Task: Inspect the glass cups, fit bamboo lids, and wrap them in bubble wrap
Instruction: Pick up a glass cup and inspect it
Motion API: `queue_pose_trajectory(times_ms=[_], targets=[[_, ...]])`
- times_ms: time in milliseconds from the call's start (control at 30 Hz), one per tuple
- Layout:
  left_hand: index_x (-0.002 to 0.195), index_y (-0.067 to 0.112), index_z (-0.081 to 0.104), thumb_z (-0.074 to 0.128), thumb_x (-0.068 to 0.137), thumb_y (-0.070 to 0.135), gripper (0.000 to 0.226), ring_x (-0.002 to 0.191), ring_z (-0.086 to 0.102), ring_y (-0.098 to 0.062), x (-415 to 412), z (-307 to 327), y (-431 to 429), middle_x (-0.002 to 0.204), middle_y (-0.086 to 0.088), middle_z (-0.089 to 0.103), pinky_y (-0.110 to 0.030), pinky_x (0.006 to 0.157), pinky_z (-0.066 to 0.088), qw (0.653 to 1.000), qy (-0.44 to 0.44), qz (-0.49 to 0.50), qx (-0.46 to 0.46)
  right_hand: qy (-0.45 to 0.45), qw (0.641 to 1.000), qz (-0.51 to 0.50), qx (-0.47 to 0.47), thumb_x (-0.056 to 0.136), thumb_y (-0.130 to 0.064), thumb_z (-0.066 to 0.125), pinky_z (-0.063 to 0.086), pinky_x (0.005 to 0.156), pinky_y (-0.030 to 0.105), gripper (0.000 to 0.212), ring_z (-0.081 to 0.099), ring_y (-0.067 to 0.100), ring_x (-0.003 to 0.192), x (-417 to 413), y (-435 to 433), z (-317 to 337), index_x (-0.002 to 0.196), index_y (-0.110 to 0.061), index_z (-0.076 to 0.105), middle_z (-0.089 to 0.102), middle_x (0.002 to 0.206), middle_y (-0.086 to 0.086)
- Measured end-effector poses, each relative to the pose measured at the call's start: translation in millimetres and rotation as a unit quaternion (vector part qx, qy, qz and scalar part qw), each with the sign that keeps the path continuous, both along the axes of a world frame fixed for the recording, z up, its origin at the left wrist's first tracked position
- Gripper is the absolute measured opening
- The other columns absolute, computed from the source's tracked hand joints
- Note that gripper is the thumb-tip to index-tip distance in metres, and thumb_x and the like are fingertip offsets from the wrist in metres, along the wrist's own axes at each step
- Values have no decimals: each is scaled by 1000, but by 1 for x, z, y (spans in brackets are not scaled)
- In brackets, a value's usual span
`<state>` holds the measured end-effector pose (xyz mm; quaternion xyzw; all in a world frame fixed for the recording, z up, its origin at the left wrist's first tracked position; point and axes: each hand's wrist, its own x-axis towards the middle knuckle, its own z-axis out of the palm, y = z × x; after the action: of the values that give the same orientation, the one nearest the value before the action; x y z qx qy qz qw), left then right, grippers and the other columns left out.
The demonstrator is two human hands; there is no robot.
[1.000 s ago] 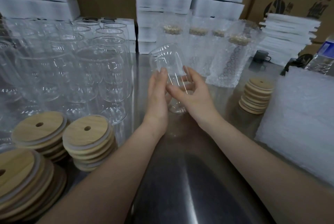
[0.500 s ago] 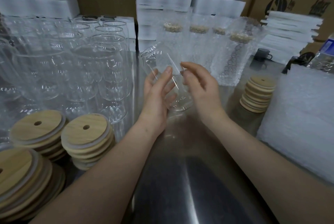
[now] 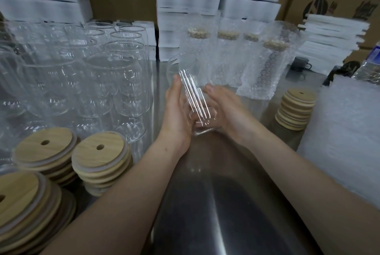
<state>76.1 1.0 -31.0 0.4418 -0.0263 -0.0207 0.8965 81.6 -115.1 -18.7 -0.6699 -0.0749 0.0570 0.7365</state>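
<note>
A clear glass cup (image 3: 193, 98) is tilted between both my hands above the steel table (image 3: 216, 203), its mouth up and to the left and its base towards me; streaked reflections blur it. My left hand (image 3: 174, 114) holds its left side, thumb lying along the glass. My right hand (image 3: 228, 108) cups its right side. Stacks of bamboo lids (image 3: 98, 149) with straw holes stand at the near left, and another lid stack (image 3: 296, 108) at the right. A pile of bubble wrap (image 3: 345, 131) lies on the right.
Many empty glass cups (image 3: 115, 82) crowd the left half of the table. Several wrapped, lidded cups (image 3: 255, 69) stand behind my hands. White foam stacks (image 3: 189, 1) and cardboard boxes line the back. A dark mug (image 3: 300, 64) and a water bottle (image 3: 370, 65) sit far right.
The cup has turned between my hands and tilted further left. My right hand went from open beside the glass to cupping it again, and both hands dropped slightly.
</note>
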Motion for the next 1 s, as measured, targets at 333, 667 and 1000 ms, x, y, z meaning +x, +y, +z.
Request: queue_pose_trajectory(times_ms=[333,667,1000], targets=[[131,21,56,28,99,62,60,106,69,-30,7,-6,-2,120,-10,70,-48,91,53,1000,18,-4,12,-56,993,-76,-64,85,-22,75,54,59,24,51,65,10,68,-3,10,1,131,-8,56,67,104,12],[116,17,67,34,92,70,67,110,67,-32,4,-5,0,121,-14,69,-47,85,57,999,-10,-39,-5,-155,969,-132,-136,90,-34,68,48,63,13,37,65,1,80,-6,16,0,122,-20,53,65,100,-7],[132,13,57,25,91,73,79,98,72,-29,7,-4,3,109,-14,73,-45,85,58,999,16,-28,-17,49,992,117,-11,78,-61,46,53,74,25,73,66,10,81,-2,0,6,132,-12,57,67,103,-1]])
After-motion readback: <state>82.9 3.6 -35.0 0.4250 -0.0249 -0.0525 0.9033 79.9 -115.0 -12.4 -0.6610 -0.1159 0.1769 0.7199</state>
